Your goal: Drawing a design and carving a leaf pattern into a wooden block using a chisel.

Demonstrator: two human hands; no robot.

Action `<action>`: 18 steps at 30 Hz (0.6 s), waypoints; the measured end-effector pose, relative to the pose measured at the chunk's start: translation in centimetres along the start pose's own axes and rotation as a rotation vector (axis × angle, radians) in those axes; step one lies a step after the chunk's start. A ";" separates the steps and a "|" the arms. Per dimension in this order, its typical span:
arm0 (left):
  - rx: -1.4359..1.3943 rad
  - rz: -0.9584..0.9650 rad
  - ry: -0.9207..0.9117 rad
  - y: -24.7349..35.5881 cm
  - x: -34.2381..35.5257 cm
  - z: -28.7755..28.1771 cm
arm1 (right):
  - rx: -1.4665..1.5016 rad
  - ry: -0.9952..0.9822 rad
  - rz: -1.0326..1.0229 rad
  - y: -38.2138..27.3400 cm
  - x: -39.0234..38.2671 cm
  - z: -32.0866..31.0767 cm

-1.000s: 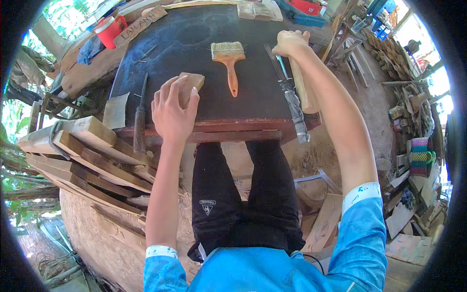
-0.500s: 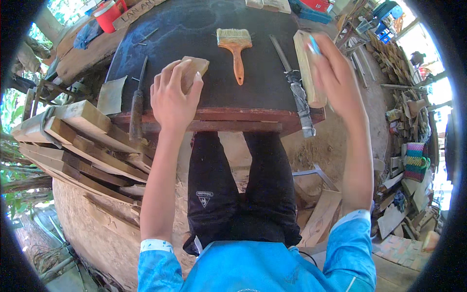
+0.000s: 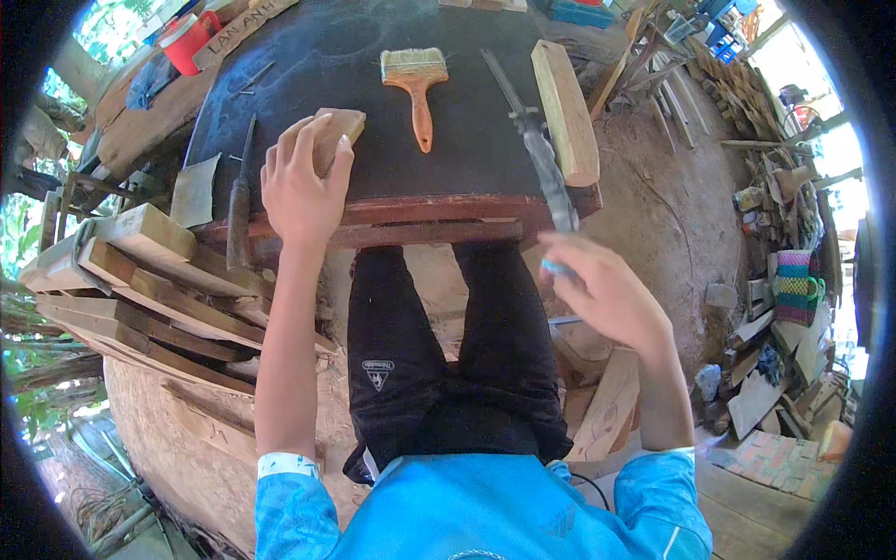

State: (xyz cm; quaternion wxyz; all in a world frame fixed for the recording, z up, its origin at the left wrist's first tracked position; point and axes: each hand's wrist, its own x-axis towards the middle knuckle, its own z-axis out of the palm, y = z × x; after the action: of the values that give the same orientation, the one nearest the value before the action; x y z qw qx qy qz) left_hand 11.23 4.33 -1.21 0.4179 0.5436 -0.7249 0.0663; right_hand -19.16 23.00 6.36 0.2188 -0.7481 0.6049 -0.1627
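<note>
My left hand (image 3: 303, 187) is closed around a small wooden block (image 3: 343, 129) and rests with it on the dark tabletop (image 3: 387, 173). Just beyond the table's front edge, my right hand (image 3: 611, 294) has bent fingers, blurred by motion. Something light blue (image 3: 558, 268) shows at its fingers; whether it is held or worn I cannot tell. The fingertips come close to the lower end of a long metal tool with a wrapped grey handle (image 3: 546, 173); contact is unclear. A longer wooden block (image 3: 567, 117) lies right of that tool. Between the hands lies a wide paintbrush (image 3: 417, 93), bristles away from me.
Left of my left hand are a dark-handled pointed tool (image 3: 239, 210) and a sheet of sandpaper (image 3: 195, 191). Stacked timber (image 3: 154, 233) juts out at the left. A red container (image 3: 187, 45) stands far left. Scrap wood (image 3: 756, 401) piles up at right.
My right hand has come off the longer wooden block and swung back toward me, near the wrapped handle. My left hand keeps its grip. The whole view has shifted slightly.
</note>
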 end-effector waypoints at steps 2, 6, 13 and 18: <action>0.016 0.006 0.005 -0.1 0.1 -0.1 | 0.059 0.054 -0.017 0.4 0.6 0.7; -0.004 -0.017 -0.018 -0.2 0.0 0.0 | 0.081 0.032 0.001 0.6 0.7 0.4; -0.001 -0.011 -0.017 -0.1 0.0 0.1 | 0.005 0.146 -0.057 1.5 2.4 -0.1; 0.002 -0.013 -0.005 -0.2 0.1 -0.1 | 0.065 0.213 -0.014 1.8 3.3 0.3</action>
State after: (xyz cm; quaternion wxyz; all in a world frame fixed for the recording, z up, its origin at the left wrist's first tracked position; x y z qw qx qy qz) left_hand 11.40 4.23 -1.18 0.4159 0.5489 -0.7224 0.0627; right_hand -19.80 19.48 5.07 0.1762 -0.7235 0.6138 -0.2622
